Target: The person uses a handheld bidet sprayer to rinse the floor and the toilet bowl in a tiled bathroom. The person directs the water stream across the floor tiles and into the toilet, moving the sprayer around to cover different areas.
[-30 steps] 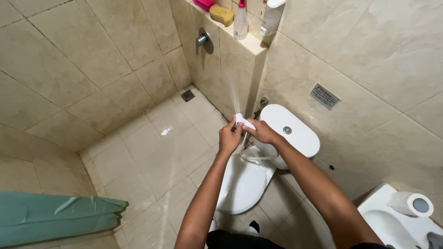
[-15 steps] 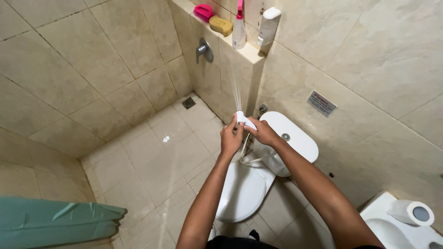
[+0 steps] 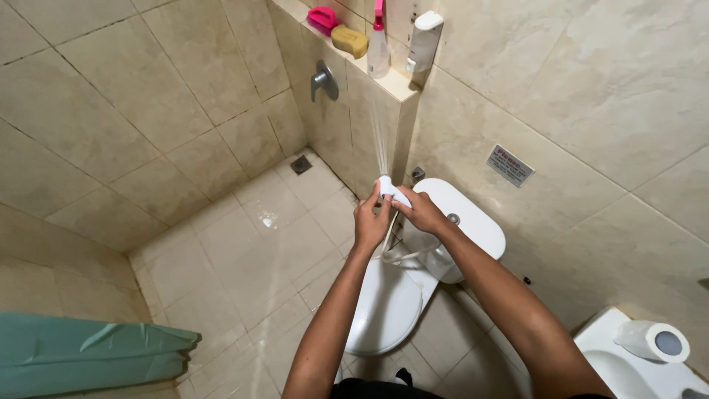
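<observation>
2 hands meet just above the white toilet [image 3: 391, 310], at the front of its tank [image 3: 461, 214]. The left hand [image 3: 371, 222] and the right hand [image 3: 422, 213] are both closed around a small white spray nozzle [image 3: 387, 186], whose hose [image 3: 402, 255] loops down toward the toilet's closed lid. A thin fan of water [image 3: 380, 140] shoots from the nozzle toward the tiled ledge [image 3: 384, 77] behind the toilet. On that ledge stand a pink brush [image 3: 323, 16], a yellow sponge [image 3: 349, 41], 1 spray bottle [image 3: 378, 48] and a white dispenser [image 3: 425, 41]. A floor drain [image 3: 300, 164] sits well left of the toilet, and a paper roll [image 3: 653, 341] lies to its right.
</observation>
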